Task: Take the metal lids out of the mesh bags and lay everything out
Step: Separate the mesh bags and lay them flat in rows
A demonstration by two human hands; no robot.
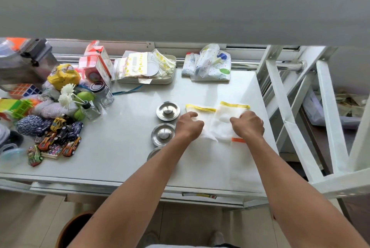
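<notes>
While three metal lids (167, 111) are sitting in row left of bags, left hand (189, 125) and right hand (247, 125) are pressing down white mesh bags (218, 123) (yellow-edged, flat on table (124, 147)), hands apart.

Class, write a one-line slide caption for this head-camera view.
Both hands flatten white mesh bags beside three metal lids.

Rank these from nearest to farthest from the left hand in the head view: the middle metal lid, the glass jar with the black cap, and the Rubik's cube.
1. Middle metal lid, just left of the left hand.
2. Glass jar, farther back-left.
3. Rubik's cube, at the far left edge.
</notes>
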